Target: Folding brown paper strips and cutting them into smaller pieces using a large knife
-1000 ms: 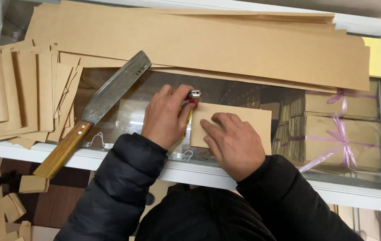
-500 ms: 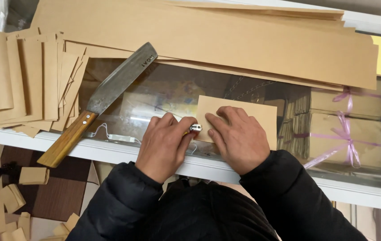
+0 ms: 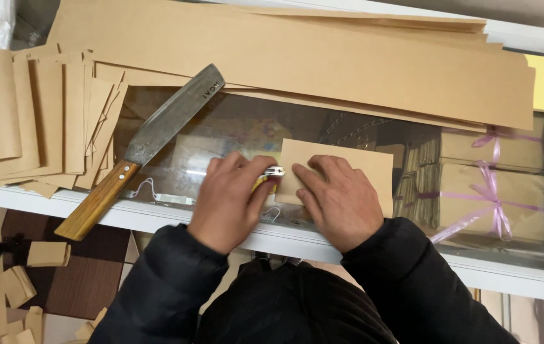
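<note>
Kraft card (image 3: 348, 167) lies on glass counter (image 3: 234, 137), my right hand (image 3: 339, 197) flat on it; left hand (image 3: 230, 194) grips small yellow tool (image 3: 267, 179), mostly hidden, can't identify it

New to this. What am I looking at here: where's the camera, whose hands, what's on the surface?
There is no machine here. One camera sits on a person's head and looks down, so the dark sleeves and both hands are that person's own. The left hand grips a small yellow and silver tool against the edge of a tan paper piece, which the right hand presses flat. They work on a glass-topped counter. Left of the hands lies a cleaver with a wooden handle, untouched. Long sheets of brown paper lie along the back, cut pieces at far left. Bundles tied with purple ribbon show under the glass.
</note>
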